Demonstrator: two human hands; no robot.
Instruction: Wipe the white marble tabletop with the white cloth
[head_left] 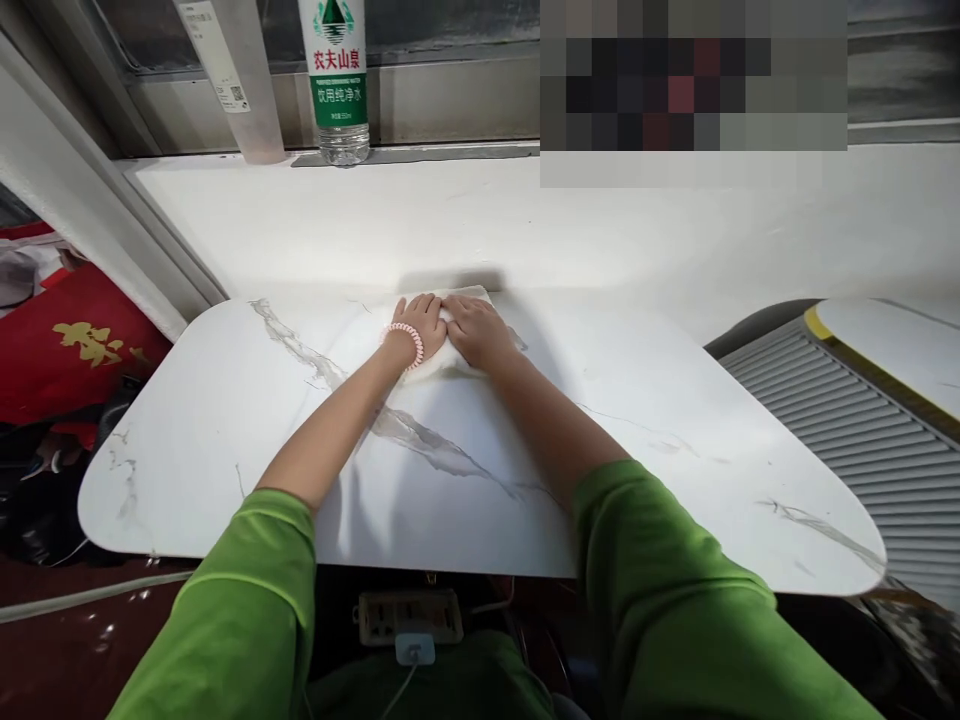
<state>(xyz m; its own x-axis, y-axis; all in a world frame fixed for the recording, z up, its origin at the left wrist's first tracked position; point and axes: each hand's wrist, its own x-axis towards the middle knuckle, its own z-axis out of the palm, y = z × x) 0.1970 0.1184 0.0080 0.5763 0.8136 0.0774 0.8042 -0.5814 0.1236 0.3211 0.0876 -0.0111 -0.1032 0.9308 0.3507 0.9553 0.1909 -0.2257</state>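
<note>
Your left hand (421, 320) and right hand (478, 332) rest flattened, unclenched. The white cloth (454, 364) lies beneath both on the worktop (225, 430).

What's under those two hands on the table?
A white cloth lies under the left hand and right hand, its edges poking out on the marbled table. The hands cover its middle, so I can't tell if anything else is there.

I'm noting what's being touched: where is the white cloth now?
In the head view, the white cloth lies beneath the left hand and the right hand, slightly left of centre, near the far edge of the marbled table by the white wall.
</note>
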